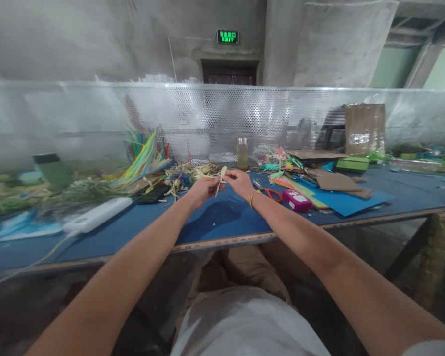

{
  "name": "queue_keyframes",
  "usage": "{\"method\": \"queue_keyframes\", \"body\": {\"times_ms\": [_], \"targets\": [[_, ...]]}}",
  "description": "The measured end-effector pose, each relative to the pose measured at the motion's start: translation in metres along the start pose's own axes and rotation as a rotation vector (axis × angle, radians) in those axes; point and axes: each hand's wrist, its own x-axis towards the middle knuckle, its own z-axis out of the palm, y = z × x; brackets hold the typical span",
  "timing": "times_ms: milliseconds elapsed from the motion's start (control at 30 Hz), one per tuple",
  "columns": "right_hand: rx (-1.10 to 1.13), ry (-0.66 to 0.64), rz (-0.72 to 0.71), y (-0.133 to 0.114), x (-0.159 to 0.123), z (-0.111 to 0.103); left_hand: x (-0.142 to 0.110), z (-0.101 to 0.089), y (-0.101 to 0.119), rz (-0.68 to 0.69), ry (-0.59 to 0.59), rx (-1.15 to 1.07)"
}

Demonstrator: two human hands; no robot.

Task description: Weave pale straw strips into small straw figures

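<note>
Blue worktop (244,223) stretches before a perforated metal screen (222,111). From the left come a white oblong block (101,215) with a cable, then a leaning bundle of green, yellow and red strips (145,155). My left hand (204,189) pinches a pale cream, leaf-like strip piece (222,174) above the worktop's middle; my right hand (240,182) pinches it from the other side. Farther right lie red-orange-handled scissors (275,196), a small magenta box (297,200) and a flat blue sheet (352,201)
</note>
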Motion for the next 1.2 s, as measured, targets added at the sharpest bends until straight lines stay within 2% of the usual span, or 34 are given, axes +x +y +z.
{"method": "queue_keyframes", "body": {"times_ms": [167,333,500,700,867,1200], "targets": [[-0.024,-0.014,-0.025,-0.003,0.000,-0.001,0.001,0.000,-0.002,-0.033,-0.007,0.076],[-0.035,-0.082,-0.032,-0.007,-0.002,-0.001,0.004,-0.003,-0.005,-0.064,0.024,0.135],[-0.064,-0.127,-0.015,-0.011,-0.003,-0.001,0.003,-0.003,-0.001,-0.076,-0.015,0.159],[-0.067,-0.073,-0.016,-0.012,-0.002,0.000,0.003,-0.003,-0.002,-0.041,-0.080,0.121],[-0.076,-0.044,0.004,-0.011,0.000,-0.001,0.001,0.001,-0.001,-0.050,-0.053,0.080],[-0.132,0.026,-0.004,-0.012,0.000,0.000,-0.002,0.003,0.002,0.003,-0.039,0.158]]}}
